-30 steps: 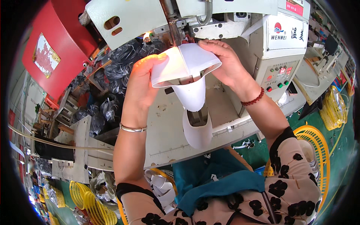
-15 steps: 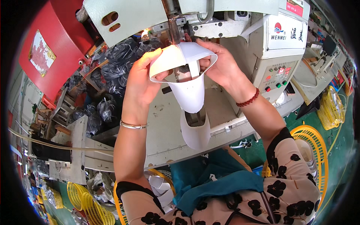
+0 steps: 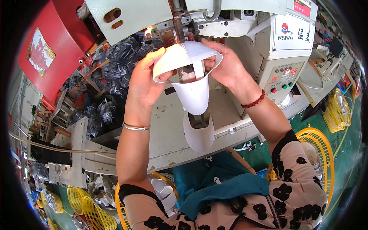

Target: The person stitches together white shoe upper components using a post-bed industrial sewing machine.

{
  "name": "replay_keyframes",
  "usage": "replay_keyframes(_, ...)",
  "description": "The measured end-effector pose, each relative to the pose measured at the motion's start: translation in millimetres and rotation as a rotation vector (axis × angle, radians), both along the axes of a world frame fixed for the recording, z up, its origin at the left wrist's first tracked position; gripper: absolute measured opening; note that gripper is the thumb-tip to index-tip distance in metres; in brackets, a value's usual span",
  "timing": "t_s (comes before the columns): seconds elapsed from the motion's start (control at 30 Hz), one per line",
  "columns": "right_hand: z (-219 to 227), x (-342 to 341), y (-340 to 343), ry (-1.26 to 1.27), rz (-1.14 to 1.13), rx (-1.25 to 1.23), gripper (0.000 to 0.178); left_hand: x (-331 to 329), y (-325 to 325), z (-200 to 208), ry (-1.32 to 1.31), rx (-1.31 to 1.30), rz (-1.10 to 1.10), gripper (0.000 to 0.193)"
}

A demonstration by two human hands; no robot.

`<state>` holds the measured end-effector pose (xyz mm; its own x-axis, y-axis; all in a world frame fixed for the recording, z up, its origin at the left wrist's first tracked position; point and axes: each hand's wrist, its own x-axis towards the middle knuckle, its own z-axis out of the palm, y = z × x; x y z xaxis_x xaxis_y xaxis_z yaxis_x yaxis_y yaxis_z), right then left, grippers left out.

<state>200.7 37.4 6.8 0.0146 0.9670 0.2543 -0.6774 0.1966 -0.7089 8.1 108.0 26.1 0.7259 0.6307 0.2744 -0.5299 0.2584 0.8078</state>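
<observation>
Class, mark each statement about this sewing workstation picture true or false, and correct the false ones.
1. Both hands hold the white shoe upper at the machine's needle post. True.
2. The left hand wears a red bead bracelet. False: it wears a thin silver bangle; the beads are on the right hand's wrist.
3. A yellow basket stands at the person's right. True.
4. The shoe upper is black. False: it is white.

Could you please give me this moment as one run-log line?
left hand: grips white shoe upper | right hand: grips same upper | position: under sewing machine needle
</observation>
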Motion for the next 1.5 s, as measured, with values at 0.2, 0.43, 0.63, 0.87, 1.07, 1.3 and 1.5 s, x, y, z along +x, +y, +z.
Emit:
replay_keyframes(0.2,-2,2,-1,-0.010,0.029,0.023,0.026,1,-5,0,0.013,-0.009,0.011,0.021)
replay_keyframes(0.43,-5,-5,2,0.019,-0.062,-0.054,0.012,0,15,-15,-0.032,-0.021,-0.110,0.024)
replay_keyframes(0.63,-16,-2,5,-0.015,-0.093,-0.064,0.016,6,13,-20,0.002,-0.071,-0.066,0.027)
replay_keyframes(0.87,-25,-10,5,-0.074,-0.220,-0.194,0.023,11,-5,-36,0.069,-0.220,0.252,0.023)
replay_keyframes(1.07,-51,-16,-2,-0.372,-0.340,-0.191,0.028,8,-12,-57,0.165,-0.122,0.230,0.023)
replay_keyframes(1.3,-127,-7,-3,-0.664,-0.433,-0.154,0.030,7,-20,-118,0.533,-0.017,0.286,0.028)
replay_keyframes(1.5,-217,10,5,-1.297,-0.765,0.121,0.025,8,-13,-190,0.696,0.598,0.821,0.025)
